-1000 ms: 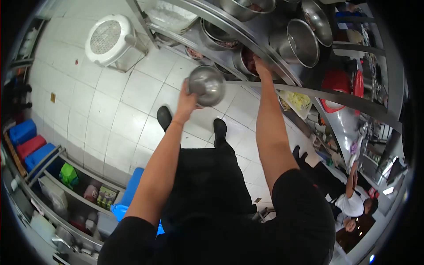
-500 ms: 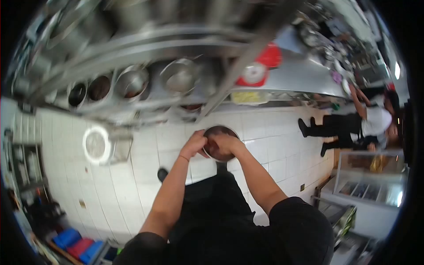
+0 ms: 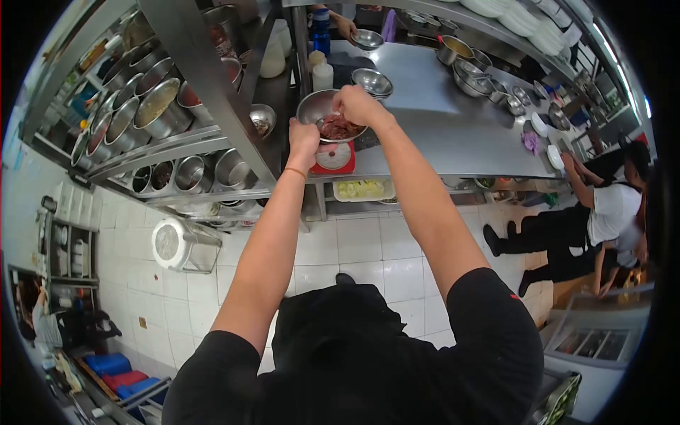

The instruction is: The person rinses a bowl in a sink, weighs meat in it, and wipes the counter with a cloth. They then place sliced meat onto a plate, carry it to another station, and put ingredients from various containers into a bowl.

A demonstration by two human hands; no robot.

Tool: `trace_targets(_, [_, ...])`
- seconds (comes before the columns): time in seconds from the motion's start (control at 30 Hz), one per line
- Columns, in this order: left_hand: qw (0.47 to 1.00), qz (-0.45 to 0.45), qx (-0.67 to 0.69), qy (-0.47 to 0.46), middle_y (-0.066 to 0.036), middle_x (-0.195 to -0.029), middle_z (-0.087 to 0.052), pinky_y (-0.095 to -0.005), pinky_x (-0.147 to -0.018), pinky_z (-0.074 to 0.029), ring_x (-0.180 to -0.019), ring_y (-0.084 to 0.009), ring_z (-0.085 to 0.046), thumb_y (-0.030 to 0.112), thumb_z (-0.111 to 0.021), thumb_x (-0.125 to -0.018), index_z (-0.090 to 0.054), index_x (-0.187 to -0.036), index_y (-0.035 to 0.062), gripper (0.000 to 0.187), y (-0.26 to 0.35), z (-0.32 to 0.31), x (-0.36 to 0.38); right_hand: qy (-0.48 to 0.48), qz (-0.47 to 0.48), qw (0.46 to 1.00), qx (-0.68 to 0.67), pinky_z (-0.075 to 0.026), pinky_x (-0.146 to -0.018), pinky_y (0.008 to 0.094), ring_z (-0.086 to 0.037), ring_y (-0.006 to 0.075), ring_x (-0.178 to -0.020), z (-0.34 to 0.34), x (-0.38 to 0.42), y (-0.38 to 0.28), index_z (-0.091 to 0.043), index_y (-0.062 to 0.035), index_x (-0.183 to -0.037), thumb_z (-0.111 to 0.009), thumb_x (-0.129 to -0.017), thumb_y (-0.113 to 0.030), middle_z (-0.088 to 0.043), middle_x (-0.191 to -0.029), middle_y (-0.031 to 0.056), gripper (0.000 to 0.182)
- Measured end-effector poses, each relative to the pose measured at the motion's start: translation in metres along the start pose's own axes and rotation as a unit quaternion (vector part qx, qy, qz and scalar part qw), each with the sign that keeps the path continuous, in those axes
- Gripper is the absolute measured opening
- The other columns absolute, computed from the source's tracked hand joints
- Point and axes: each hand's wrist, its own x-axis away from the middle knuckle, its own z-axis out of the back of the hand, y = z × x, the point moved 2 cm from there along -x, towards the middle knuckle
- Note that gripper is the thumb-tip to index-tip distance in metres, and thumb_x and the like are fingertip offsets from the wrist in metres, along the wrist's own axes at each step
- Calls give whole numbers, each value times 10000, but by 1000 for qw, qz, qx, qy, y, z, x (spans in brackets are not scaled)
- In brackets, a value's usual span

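A metal bowl [image 3: 312, 106] with dark red pieces of meat [image 3: 336, 128] in it is tilted over a red scale [image 3: 333, 159] at the counter's front edge. My left hand [image 3: 304, 139] grips the bowl's left rim. Over the right side of the bowl, my right hand [image 3: 358, 106] has its fingers bent down to the meat; their tips are partly hidden, and whether they hold any is unclear. Just behind stand stacked metal bowls [image 3: 372, 83] and a white squeeze bottle [image 3: 322, 76].
Shelves [image 3: 205, 134] with metal containers stand left. A white stool [image 3: 172, 243] is on the floor. Across the steel counter [image 3: 439, 127], a person's hand [image 3: 346, 27] touches a bowl. People [image 3: 602, 205] stand far right. A yellow-green tray [image 3: 361, 190] sits below.
The bowl and both my hands have moved forward, from above the floor to over the scale at the counter. The view has shifted, and a hand across the counter now shows.
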Motion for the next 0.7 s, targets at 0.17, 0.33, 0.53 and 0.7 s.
trace_targets(0.17, [1000,10,18,24,-245,-1173,-502,-426,-592,-648,-921,-365,-669,-13,-389,-837,-293,-1258,-40,433,-11,7,-2,164,-32,938,-303,-533,-625,304,-666,153,-686,31,2,17,-704,18,-955,-632,-849,-10,-712,-808,119,132])
trace_targets(0.33, [1000,0,3,24,-252,-1167,-501,-415,-590,-648,-906,-361,-676,4,-400,-838,-277,-1287,-58,470,-9,4,1,222,-34,897,-380,-530,-592,284,-664,146,-650,48,7,14,-703,25,-953,-636,-853,1,-718,-814,112,122])
trace_targets(0.53, [998,25,-17,57,-249,-1143,-539,-413,-587,-649,-878,-356,-688,18,-435,-835,-296,-1308,-71,502,2,2,11,207,-47,881,-423,-561,-671,279,-705,200,-788,56,11,-2,-659,81,-1007,-584,-907,30,-706,-880,153,134])
trace_targets(0.7, [997,-36,-39,46,-231,-1113,-592,-416,-569,-639,-869,-349,-685,-5,-462,-807,-424,-1261,-54,458,5,0,24,204,-15,796,-570,-561,-671,296,-681,179,-769,58,27,-20,-658,78,-998,-621,-885,20,-701,-898,136,132])
